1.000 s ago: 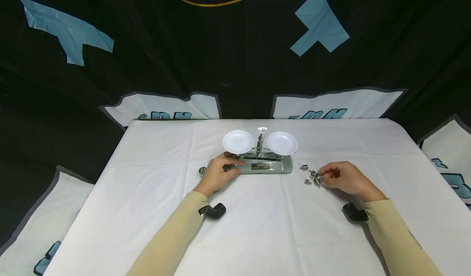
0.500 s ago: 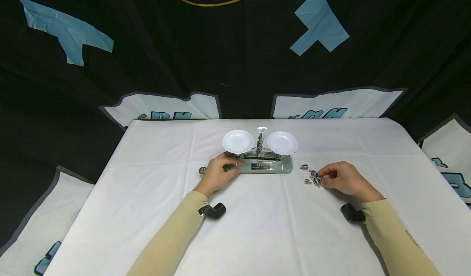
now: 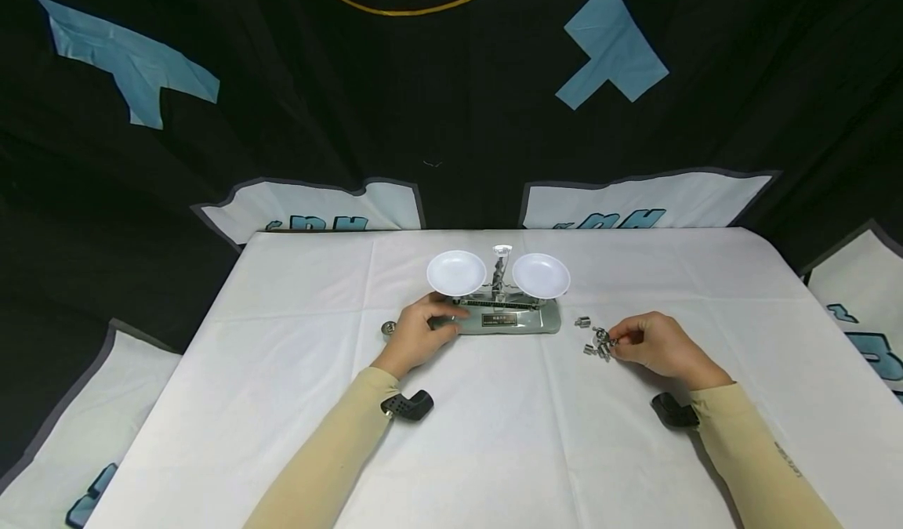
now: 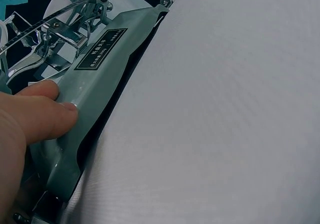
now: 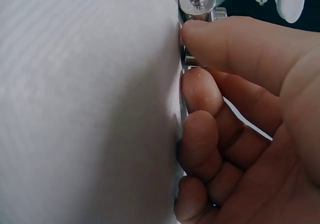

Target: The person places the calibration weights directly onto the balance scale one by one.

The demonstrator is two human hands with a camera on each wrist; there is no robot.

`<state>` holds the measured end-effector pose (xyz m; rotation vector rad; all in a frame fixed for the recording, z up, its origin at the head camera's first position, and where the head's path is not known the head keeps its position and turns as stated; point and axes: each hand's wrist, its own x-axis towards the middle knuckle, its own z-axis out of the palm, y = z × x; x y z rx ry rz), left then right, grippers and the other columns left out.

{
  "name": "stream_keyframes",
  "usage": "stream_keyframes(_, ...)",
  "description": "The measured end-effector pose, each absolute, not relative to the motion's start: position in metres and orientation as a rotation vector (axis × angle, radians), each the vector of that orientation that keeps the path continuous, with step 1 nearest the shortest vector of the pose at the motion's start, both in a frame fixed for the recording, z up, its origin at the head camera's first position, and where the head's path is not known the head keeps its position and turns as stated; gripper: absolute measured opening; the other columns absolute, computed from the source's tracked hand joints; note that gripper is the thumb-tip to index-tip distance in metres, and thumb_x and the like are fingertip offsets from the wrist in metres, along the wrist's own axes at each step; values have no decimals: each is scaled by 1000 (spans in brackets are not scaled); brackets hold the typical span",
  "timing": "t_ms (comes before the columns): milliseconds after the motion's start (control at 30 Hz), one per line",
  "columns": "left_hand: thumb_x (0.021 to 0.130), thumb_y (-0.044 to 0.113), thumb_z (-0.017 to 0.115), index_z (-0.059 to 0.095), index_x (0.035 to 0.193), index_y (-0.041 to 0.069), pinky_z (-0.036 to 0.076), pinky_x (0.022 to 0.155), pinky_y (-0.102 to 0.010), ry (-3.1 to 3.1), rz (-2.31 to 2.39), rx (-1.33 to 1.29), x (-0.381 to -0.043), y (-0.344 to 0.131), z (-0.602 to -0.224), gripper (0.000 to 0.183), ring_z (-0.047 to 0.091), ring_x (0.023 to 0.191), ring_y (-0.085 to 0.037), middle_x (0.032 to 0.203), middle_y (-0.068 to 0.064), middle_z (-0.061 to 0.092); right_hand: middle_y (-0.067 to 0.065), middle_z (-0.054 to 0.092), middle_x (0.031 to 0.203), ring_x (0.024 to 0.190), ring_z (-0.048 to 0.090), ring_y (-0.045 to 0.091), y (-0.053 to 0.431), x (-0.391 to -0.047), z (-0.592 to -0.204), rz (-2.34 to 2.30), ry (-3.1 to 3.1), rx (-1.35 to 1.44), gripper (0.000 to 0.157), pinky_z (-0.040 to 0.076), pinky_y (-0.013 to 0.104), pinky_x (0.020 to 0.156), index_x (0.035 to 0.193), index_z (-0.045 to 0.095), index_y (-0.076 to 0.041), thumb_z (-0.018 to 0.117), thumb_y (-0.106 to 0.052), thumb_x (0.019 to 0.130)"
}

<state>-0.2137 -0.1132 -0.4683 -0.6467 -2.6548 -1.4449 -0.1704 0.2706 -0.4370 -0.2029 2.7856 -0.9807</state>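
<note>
A two-pan balance scale [image 3: 518,321] with a grey-green base stands at the middle of the table. My left hand [image 3: 418,333] holds the left end of that base, its thumb [image 4: 57,116] lying on the front of it. To the right, several small metal weights [image 3: 600,341] lie in a loose cluster. My right hand [image 3: 659,346] is at the cluster's right edge, thumb and fingertips pinching a small shiny weight [image 5: 192,61], mostly hidden by the fingers. A larger cylindrical weight [image 5: 197,3] with a raised number stands just past the thumb.
Two white pans [image 3: 456,273] sit level on top of the scale. A round metal piece [image 3: 388,327] lies left of my left wrist. White cloth covers the table [image 3: 494,435], and a dark curtain [image 3: 451,106] hangs behind it.
My right hand and forearm have shifted slightly left, and the weights at its fingertips have moved a little. The left hand and the scale have stayed in place.
</note>
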Motion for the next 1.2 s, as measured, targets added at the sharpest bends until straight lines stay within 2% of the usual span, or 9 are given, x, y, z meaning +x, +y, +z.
stream_keyframes(400,83,5,73,80,105,9,43,118,-51,-2659,-1440,-642,-212,-112,-468,23,54,139,-34,143,-16,62,1,67,81,73,54,10,274,-170,-435,-944,2815,-261,15,45,20,63,98,76,-1,74,-5,84)
stream_keyframes(700,83,4,74,80,104,9,43,117,-52,-2660,-1442,-639,-213,-113,-468,23,53,140,-35,143,-17,61,3,68,84,76,56,14,277,-171,-418,-961,2817,-240,15,48,21,64,99,76,-2,68,-4,86)
stream_keyframes(1200,83,4,74,80,105,9,44,116,-51,-2667,-1451,-631,-214,-112,-468,24,55,139,-34,142,-16,62,3,69,86,77,59,9,276,-175,-389,-961,2840,-270,15,49,21,66,101,74,-2,71,-9,89)
